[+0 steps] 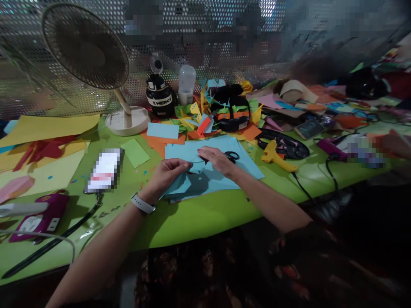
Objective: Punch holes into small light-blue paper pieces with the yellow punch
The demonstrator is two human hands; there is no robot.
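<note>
Above a stack of light-blue paper sheets (221,182), my left hand (168,173) pinches a small blue paper piece (180,185) between thumb and fingers. My right hand (218,160) is closed at the right end of that piece, with its fingertips partly hidden. Just beyond the right hand, the black handles of a pair of scissors (231,156) show on the stack; their blades are hidden.
A phone (104,170) and a green paper (135,152) lie left. A yellow glue gun (276,157) with a cord lies right, beside a black tray (289,144). Behind stand a fan (126,122), a black bottle (160,96) and a pile of paper scraps (192,122).
</note>
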